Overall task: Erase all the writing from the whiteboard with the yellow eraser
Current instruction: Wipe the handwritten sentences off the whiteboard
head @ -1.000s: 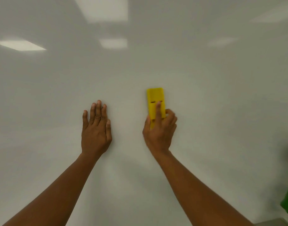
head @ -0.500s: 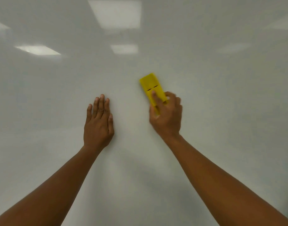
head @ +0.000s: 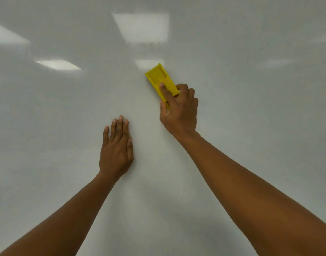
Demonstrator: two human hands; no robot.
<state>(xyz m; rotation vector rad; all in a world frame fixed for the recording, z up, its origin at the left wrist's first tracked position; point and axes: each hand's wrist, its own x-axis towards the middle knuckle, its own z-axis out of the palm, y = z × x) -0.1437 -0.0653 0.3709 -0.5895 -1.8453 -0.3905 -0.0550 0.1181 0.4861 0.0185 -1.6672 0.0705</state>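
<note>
Yellow eraser (head: 159,81) flat against whiteboard (head: 251,126), upper centre, tilted up-left. Gripped at lower end by right hand (head: 179,112): index finger along its back, remaining fingers curled at its edge. Left hand (head: 117,150) lower-left, apart, fingers extended together, palm on board.

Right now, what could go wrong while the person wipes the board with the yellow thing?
The right hand holds only the lower end of the yellow eraser, so the grip might slip and the eraser could twist or drop. The left hand lies flat on the whiteboard, which may leave smudges. Bright light reflections glare on the board, so faint leftover marks could be missed.
</note>
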